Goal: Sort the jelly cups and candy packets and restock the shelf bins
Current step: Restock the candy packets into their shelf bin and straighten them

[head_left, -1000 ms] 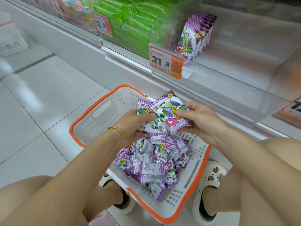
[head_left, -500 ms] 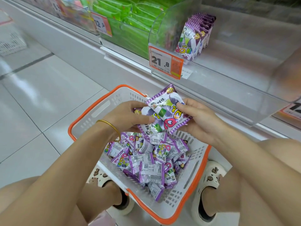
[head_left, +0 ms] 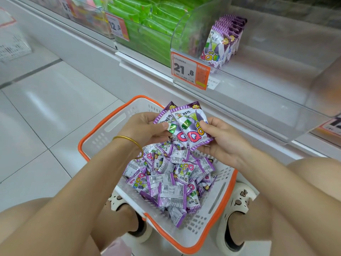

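Your left hand [head_left: 145,128] and right hand [head_left: 219,143] each pinch the two overlapping purple packets [head_left: 186,126], held just above the basket [head_left: 132,108].

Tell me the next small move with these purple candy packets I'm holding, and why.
Probably lift the purple foil candy packets, gripped by left hand and right hand, up to the clear plastic shelf bin, where a matching upright row stands.

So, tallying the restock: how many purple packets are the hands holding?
2: the left packet in the left hand, the right packet overlapping it in the right hand; more may hide behind.
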Demonstrator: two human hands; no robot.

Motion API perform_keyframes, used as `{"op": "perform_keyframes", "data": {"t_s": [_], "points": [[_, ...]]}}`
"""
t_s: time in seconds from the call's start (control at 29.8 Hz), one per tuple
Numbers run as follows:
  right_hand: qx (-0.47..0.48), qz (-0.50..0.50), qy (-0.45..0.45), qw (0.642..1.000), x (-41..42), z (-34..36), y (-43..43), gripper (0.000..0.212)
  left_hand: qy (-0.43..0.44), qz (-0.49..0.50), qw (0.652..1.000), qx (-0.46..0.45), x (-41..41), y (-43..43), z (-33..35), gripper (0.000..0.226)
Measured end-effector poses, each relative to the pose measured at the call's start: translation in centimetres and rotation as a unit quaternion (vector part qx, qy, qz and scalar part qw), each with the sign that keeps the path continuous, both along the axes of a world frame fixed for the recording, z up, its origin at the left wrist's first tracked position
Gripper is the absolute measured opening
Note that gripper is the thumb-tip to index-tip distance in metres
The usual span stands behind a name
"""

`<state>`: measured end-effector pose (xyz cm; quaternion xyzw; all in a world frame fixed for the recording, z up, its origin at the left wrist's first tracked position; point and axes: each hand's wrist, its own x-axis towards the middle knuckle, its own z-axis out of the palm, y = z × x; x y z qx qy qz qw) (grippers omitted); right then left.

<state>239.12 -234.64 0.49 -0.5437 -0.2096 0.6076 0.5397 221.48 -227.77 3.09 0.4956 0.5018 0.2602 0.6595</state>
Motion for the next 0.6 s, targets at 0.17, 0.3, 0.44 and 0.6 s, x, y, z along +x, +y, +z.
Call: {"op": "perform_keyframes", "data": {"t_s": [0.17,0.3,0.44,0.6], "points": [[0.025,-0.002,0.003,1.000,-0.5,-0.4,0.1,0.012,-0.121,0.143,0.972,-0.140,0.5,-0.8,-1.3,0.024],[0.017,-0.003,0.005,1.000,-1.5,-1.0,0.3,0.010,-0.019,0.177,0.984,0.020,0.3,-0.4,-1.6,0.012],[0.012,-0.014,-0.021,1.000,-2.1,-1.8,0.3,0.010,0.081,0.146,0.965,0.201,0.6,-0.5,-1.6,0.022],[0.043,-0.024,-0.193,0.980,-3.2,-4.1,0.5,0.011,-0.071,0.083,0.991,-0.080,2.2,-2.1,-2.5,0.038]]}}
